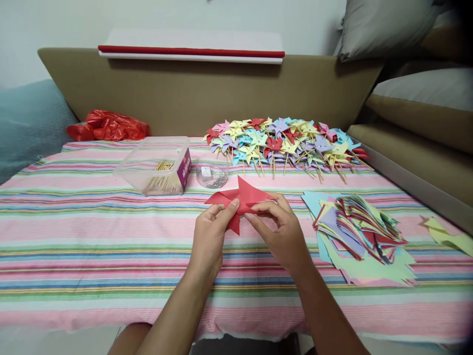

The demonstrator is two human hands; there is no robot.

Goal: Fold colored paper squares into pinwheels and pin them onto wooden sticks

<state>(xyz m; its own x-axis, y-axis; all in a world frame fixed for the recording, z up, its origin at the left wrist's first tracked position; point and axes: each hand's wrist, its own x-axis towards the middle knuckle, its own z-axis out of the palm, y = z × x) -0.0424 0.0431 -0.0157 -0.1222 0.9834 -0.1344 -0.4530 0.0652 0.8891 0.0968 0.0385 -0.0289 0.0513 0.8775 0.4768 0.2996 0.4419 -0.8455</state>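
Note:
A red paper piece [244, 196], cut and partly folded into pointed flaps, is held above the striped tablecloth [92, 231] by both hands. My left hand [210, 239] pinches its left side with thumb and fingers closed. My right hand [281, 231] pinches the middle and right side, fingers curled. Behind them lies a heap of finished coloured paper pinwheels on sticks [284, 143]. To the right of my right hand lies a stack of cut coloured paper squares [360, 229].
A clear plastic tub of wooden sticks [157, 166] stands at the back left, with a small clear bag of metal pins [212, 173] beside it. A red plastic bag [109, 126] lies at the far left. A yellow-green paper scrap [449, 236] lies at the right edge.

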